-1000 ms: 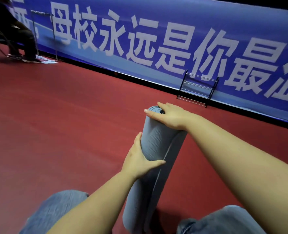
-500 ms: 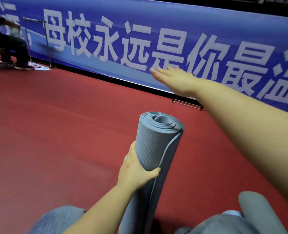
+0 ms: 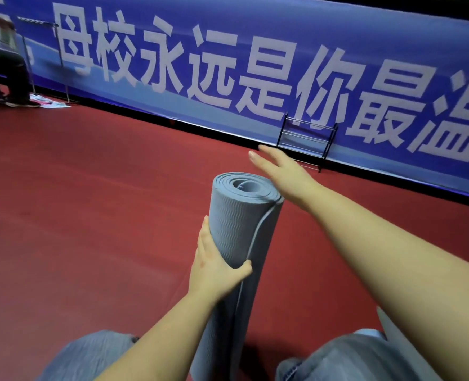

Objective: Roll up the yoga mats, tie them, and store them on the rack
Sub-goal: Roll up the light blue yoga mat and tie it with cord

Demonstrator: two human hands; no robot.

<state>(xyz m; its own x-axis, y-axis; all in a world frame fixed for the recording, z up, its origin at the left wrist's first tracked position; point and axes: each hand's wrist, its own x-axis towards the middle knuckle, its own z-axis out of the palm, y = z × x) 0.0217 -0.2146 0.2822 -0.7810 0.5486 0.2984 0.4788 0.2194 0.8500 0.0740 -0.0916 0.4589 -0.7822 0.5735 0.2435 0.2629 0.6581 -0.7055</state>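
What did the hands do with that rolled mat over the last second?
The right hand, flat on the top end of the rolled mat a second ago, lifted off, rose, and has dropped back close above it, fingers straight. The left hand kept gripping the mat's side; the mat stayed upright.

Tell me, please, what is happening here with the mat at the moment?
A person kneeling on the red floor holds a rolled grey yoga mat upright. The left hand grips the roll at mid-height, while the right hand hovers flat and open just beside its top end. No tie is visible on the roll. The black rack stands apart by the blue banner.
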